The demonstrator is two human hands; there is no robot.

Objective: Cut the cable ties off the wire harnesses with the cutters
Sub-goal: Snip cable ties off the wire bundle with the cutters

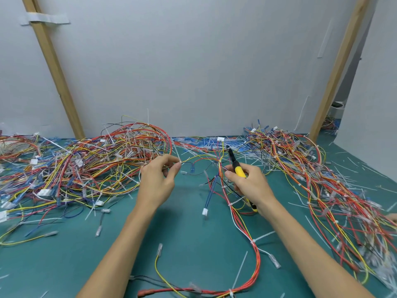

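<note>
Where the green mat [193, 233] meets the near edge of the view, the wire harness [255, 265] is laid in a wide loop of red and yellow wires, and a white cable tie [253, 241] is fastened round the bundle on its right-hand run. Loose terminals and cut tie pieces [240, 269] are scattered on the mat beside it. Further up, the harness is lifted between both hands.

A yellow wire of the harness is pinched between the thumb and forefinger of the left hand [158, 179], at a point where a white tie tail stands up; the other fingers are curled loosely behind. The yellow handles of the cutters [238, 171] are enclosed by the curled fingers of the right hand [250, 186], and the black nose is pointed up and away, just beside the harness wires. Whether the blades are parted cannot be determined.

Beyond the hands, a left heap [86, 164] and a right heap [322, 179] of tangled harnesses are spread over the mat. At the rear, a grey panel [193, 61] is framed by two wooden battens [53, 67], one of them crossed by tape [47, 19].
</note>
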